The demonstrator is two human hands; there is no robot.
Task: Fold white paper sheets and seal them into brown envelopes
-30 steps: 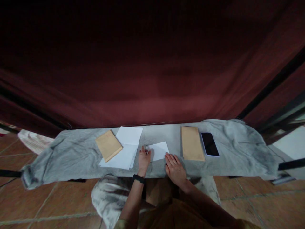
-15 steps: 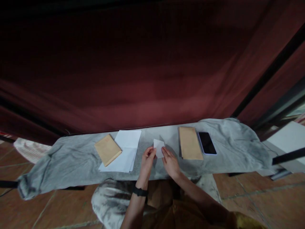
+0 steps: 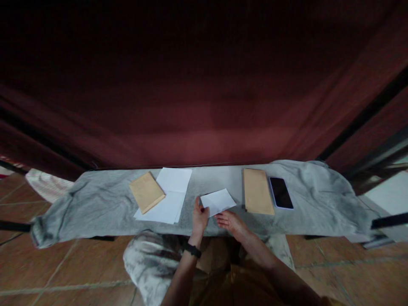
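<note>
While the left hand (image 3: 200,214) grips the small white paper (image 3: 219,201) at its left end, with the thumb on top, the right hand (image 3: 230,222) is turned partly palm-up at the lower edge. The right fingers are extended and loosely spread; whether they touch the paper's underside cannot be determined. The paper is located between the hands, above the cloth-covered surface (image 3: 105,206).

Compared with half a second ago, the paper presents a wider face; at that point it was narrow and held from both sides. The right hand has shifted from the paper's right side to below it.

Unchanged in position: the left brown packet (image 3: 146,192), overlapping the white sheets (image 3: 177,180); the right brown packet (image 3: 259,191); and the phone (image 3: 281,193), just beside the latter packet.
</note>
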